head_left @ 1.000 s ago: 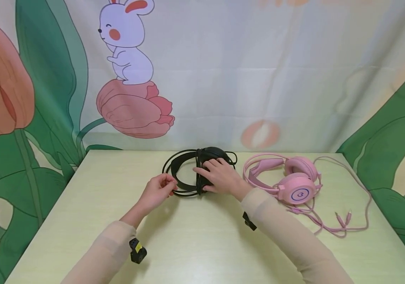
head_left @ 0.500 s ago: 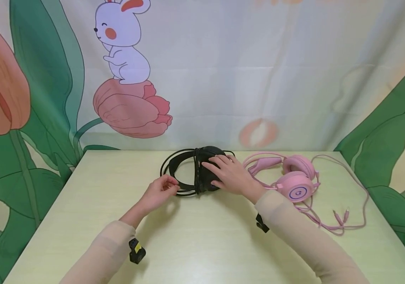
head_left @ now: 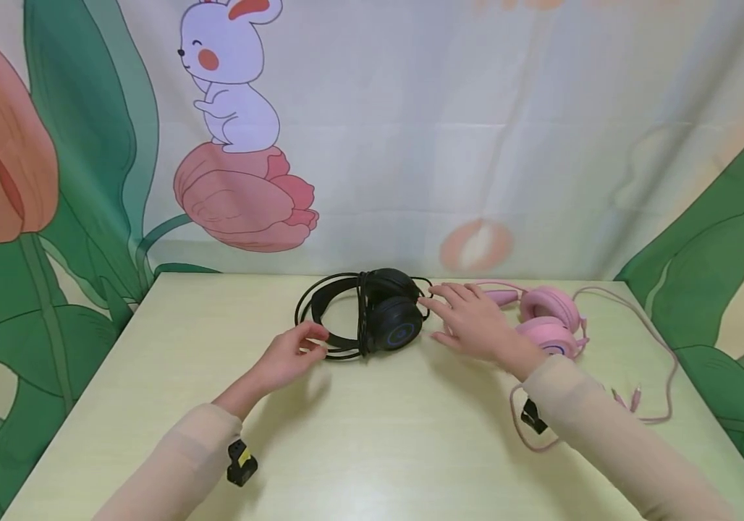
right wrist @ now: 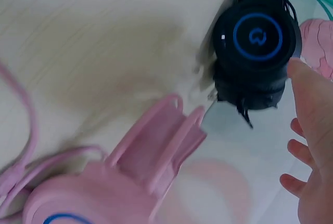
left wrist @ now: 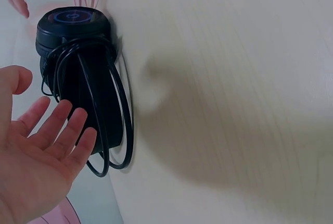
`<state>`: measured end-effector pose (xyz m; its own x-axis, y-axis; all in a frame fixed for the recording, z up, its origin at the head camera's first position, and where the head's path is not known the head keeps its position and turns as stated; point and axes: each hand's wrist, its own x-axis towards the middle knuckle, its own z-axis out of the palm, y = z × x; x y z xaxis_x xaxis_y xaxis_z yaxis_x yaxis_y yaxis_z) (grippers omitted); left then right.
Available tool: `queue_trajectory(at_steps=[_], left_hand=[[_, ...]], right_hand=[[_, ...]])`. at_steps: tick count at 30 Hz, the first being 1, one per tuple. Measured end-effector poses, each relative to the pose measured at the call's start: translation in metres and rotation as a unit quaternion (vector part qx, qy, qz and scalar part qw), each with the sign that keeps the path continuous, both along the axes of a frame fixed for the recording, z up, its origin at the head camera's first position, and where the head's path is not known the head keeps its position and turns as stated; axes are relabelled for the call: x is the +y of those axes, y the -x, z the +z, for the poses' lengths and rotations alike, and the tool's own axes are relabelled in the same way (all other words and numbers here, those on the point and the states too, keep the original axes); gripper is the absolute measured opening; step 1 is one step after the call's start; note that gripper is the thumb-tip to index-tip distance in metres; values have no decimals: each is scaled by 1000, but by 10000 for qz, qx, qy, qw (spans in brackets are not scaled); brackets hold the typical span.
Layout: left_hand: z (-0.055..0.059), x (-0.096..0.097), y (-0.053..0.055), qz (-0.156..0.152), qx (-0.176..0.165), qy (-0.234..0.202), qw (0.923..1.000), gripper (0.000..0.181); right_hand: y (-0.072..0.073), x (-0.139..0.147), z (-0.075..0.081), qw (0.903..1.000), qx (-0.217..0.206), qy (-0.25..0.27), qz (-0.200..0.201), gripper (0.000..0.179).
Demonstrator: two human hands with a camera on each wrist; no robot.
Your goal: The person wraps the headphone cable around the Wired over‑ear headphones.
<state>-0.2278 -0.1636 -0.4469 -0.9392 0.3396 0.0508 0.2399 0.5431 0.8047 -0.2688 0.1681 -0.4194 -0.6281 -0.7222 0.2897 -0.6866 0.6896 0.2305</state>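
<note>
1. Head view: black headset (head_left: pixel 378 318) lies on the pale green table (head_left: pixel 372 434), toward the far edge, roughly centre. Using it as the reference point for everything below.
2. Black cable is wrapped around the headset's band, next to the ear cups; blue ring logo on the upper cup faces the camera.
3. Left hand (head_left: pixel 287 354) sits just left of the headset, on the near side of the band. Fingers loosely spread, holding nothing. Fingertips are right at the cable loops; cannot tell from this view whether they touch.
4. Left wrist view: same left hand (left wrist: pixel 39 153) with palm open and fingers straight, just beside the band and the wound cable. Narrow gap visible, so no grip.
5. Right hand (head_left: pixel 476 322) is just right of the headset, palm down, fingers extended and apart, gripping nothing. It hovers between the black headset and the pink headset (head_left: pixel 551 322).
6. Right wrist view is blurred: black ear cup (right wrist: pixel 257 52) with blue ring at top, pink headset (right wrist: pixel 130 182) below it, right-hand fingers (right wrist: pixel 312 130) at the frame edge, uncurled.
7. Pink headset is right of the black one, with its pink cable (head_left: pixel 655 362) trailing loose further right and toward the near side.
8. Both sleeves are beige; a small black wrist device (head_left: pixel 239 463) shows on the left forearm.
</note>
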Motion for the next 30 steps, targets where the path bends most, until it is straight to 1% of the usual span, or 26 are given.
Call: queue_trajectory(at_steps=[3, 5, 8, 14, 17, 19, 22, 24, 27, 30], left_hand=[[1, 0, -1, -80, 40, 112, 9999, 32], [2, 1, -1, -157, 132, 193, 9996, 35], [4, 2, -2, -260, 231, 302, 9989, 41], [8, 6, -4, -417, 257, 526, 9974, 48], [10, 8, -6, -464, 272, 607, 9967, 49], [11, 10, -7, -492, 307, 680, 9960, 50], [10, 12, -8, -496, 328, 782, 9952, 50], [9, 13, -7, -508, 334, 829, 9947, 50], [9, 16, -8, -563, 345, 860, 9941, 50], [9, 18, -11, -626, 350, 880, 9935, 52]], right_hand=[[-2, 13, 3, 9999, 39, 137, 85, 51], [-4, 22, 5, 9997, 14, 211, 102, 47], [-7, 35, 10, 9994, -240, 253, 47, 44], [-13, 60, 14, 9957, -866, -36, -312, 47], [-16, 72, 13, 9940, -1030, -32, -359, 50], [-17, 79, 11, 9945, -1010, 44, -280, 53], [-17, 91, 6, 9961, -865, 58, -189, 59], [-16, 99, 2, 9968, -776, 65, -176, 59], [-18, 108, -2, 9964, -793, 72, -279, 60], [-22, 116, -5, 9944, -938, 174, -455, 59]])
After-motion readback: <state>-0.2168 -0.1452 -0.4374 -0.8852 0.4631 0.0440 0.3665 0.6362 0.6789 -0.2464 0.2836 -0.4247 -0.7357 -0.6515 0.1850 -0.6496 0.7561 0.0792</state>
